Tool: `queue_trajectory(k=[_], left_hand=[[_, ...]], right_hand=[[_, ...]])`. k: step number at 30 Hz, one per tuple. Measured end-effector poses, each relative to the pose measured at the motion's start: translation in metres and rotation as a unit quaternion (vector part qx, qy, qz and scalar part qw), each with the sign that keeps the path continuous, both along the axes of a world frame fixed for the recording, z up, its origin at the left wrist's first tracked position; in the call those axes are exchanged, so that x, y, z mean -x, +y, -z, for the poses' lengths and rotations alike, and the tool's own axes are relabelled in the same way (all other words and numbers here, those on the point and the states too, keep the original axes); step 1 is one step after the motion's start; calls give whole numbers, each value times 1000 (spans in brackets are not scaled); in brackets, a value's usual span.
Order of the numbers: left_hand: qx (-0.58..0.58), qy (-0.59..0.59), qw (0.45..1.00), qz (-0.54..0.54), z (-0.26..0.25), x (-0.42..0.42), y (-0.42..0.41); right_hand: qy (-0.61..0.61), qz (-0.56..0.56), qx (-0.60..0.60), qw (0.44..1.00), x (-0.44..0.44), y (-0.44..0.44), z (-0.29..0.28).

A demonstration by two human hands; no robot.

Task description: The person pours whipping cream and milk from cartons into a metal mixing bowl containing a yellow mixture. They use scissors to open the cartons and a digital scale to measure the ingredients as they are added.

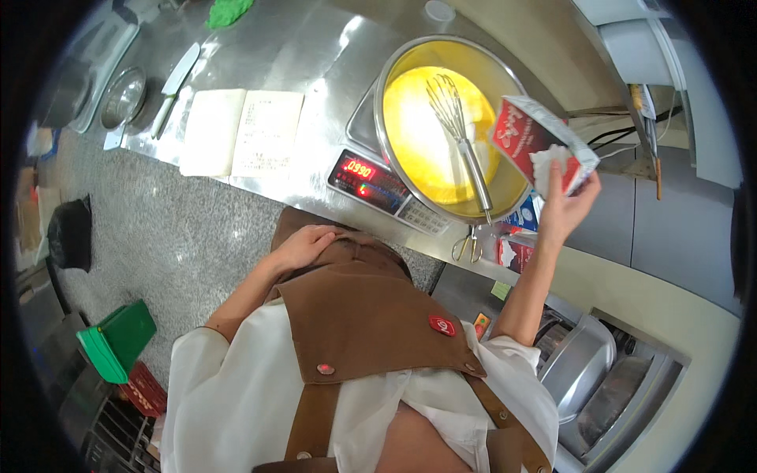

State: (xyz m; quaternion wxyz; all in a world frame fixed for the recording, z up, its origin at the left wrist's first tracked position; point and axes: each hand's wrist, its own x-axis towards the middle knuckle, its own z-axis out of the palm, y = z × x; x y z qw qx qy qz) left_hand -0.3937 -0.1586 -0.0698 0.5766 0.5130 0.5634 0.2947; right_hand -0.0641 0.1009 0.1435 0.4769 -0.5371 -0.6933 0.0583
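Observation:
A red and white cream carton (526, 133) is tilted over the bowl's right rim, and my right hand (568, 198) grips its lower end. Below it, a large stainless steel mixing bowl (511, 198) holds yellow liquid (408, 148) with a paler patch near the middle. Inside leans a wire balloon whisk (452, 112), its metal handle (475, 177) resting against the front rim. The bowl sits on a digital scale (366, 177) with a lit red display. My left hand (307, 245) lies on the brown apron (366, 313) at my waist, with nothing visible in it.
An open notebook (269, 133) with writing lies left of the scale. Farther left are a knife (174, 88) and a small metal bowl (124, 97). Scissors (467, 247) and another red carton (516, 253) stand by the counter's front edge. An open drawer (644, 408) holds metal pans.

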Motion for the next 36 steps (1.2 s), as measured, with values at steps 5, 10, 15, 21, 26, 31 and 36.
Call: queue_trajectory(k=[5,10,15,21,26,31,36], left_hand=[[79,-64,995,24,4,12,-29],[104,-85,991,12,4,12,-31],[91,-122,988,3,5,16,-20],[111,-70,991,-17,-13,13,-35],[97,-66,993,-21,-8,12,-35],[84,-75,993,-17,-7,13,-44],[110,-96,989,-32,-1,13,-37]], right_hand=[[37,-11,-3,999,9,-13,-51],[82,-25,-64,994,24,-31,-84],[-28,18,-25,999,-8,7,5],[40,-16,-25,999,22,-15,-80],[-41,-7,-42,998,20,-6,-62],[28,-18,13,999,10,-9,-14],[57,-30,3,998,19,-15,-73]])
